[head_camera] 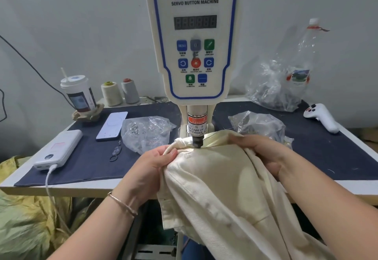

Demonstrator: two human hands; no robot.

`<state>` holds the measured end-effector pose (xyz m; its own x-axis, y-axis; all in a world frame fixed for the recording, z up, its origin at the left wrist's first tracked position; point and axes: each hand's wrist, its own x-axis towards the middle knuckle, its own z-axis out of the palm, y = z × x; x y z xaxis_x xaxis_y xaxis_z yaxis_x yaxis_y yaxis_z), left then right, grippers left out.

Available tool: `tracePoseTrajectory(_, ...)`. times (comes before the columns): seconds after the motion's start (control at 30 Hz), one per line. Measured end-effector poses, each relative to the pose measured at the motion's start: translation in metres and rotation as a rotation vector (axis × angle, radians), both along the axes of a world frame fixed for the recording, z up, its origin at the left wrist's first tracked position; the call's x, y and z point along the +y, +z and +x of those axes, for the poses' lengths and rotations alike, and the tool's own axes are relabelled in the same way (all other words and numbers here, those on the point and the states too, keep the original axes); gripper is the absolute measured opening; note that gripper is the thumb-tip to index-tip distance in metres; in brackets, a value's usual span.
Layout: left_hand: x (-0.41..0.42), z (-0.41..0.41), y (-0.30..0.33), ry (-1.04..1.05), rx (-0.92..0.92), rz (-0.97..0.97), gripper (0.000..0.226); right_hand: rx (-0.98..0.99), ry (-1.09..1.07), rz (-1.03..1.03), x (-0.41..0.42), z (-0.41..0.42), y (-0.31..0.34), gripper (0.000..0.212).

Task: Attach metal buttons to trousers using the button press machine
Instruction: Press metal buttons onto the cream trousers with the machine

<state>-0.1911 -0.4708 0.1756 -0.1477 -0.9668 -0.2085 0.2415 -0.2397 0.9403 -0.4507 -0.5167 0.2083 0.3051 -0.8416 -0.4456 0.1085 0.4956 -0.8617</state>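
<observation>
Left hand (152,162) fingers curled, pinching a bunched fold of the cream trousers (221,188) just left of the punch; thumb on top of the cloth. Right hand (266,153) fingers curled over the waistband edge from the right, gripping the fabric, thumb below the cloth edge. Trousers' waistband sits under the dark punch tip (197,142) of the servo button machine (194,40); rest of the garment hangs off the near table edge. Punch tip touches or nearly touches the cloth, cannot tell which. Thin bracelet (122,204) on left wrist. On the blue mat (98,163): clear bag of metal buttons (146,131) left of the machine, another bag (257,124) right, phone (112,125), power bank (59,149) with cable, cup (78,93), two thread cones (120,92) far left, white controller (321,117) far right.
</observation>
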Motion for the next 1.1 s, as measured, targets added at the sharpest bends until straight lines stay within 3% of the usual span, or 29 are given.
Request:
tracePoseTrajectory(0.1, -0.005, -0.017, -0.006, 0.213, -0.224, -0.016, 0.019, 0.315, -0.139, -0.319, -0.003, 0.016, -0.009, 0.016)
tracePoseTrajectory(0.17, -0.009, -0.025, -0.007, 0.292, -0.409, -0.053, 0.023, 0.472, -0.221, -0.508, -0.004, 0.026, -0.015, 0.012)
tracePoseTrajectory(0.37, -0.013, -0.031, -0.017, 0.330, -0.631, 0.016, 0.033, 0.628, -0.233, -0.534, -0.005, 0.026, -0.030, 0.029)
tracePoseTrajectory(0.47, -0.011, -0.031, -0.018, 0.361, -0.618, -0.049, 0.030, 0.547, -0.262, -0.545, -0.005, 0.027, -0.030, 0.024)
tracePoseTrajectory(0.53, -0.014, -0.028, -0.009, 0.352, -0.484, -0.070, 0.023, 0.465, -0.292, -0.523, -0.008, 0.025, -0.025, 0.022)
tracePoseTrajectory(0.6, -0.019, -0.019, 0.001, 0.177, -0.208, -0.004, 0.025, 0.434, -0.323, -0.518, -0.011, 0.023, -0.025, 0.024)
tracePoseTrajectory(0.67, -0.018, -0.008, 0.007, -0.065, -0.078, 0.026, 0.021, 0.451, -0.337, -0.532, -0.014, 0.021, -0.029, 0.028)
tracePoseTrajectory(0.77, -0.018, 0.002, -0.001, -0.164, -0.143, 0.018, 0.025, 0.656, -0.324, -0.637, -0.016, 0.017, -0.041, 0.032)
tracePoseTrajectory(0.9, -0.017, -0.006, -0.015, -0.001, -0.406, -0.208, 0.017, 0.854, -0.331, -0.738, -0.021, 0.014, -0.052, 0.027)
tracePoseTrajectory(1.0, -0.019, -0.015, -0.019, 0.100, -0.593, -0.365, 0.006, 0.883, -0.310, -0.752, -0.027, 0.012, -0.055, 0.024)
tracePoseTrajectory(1.1, -0.024, -0.019, -0.021, 0.135, -0.630, -0.392, 0.005, 0.840, -0.290, -0.751, -0.030, 0.008, -0.056, 0.026)
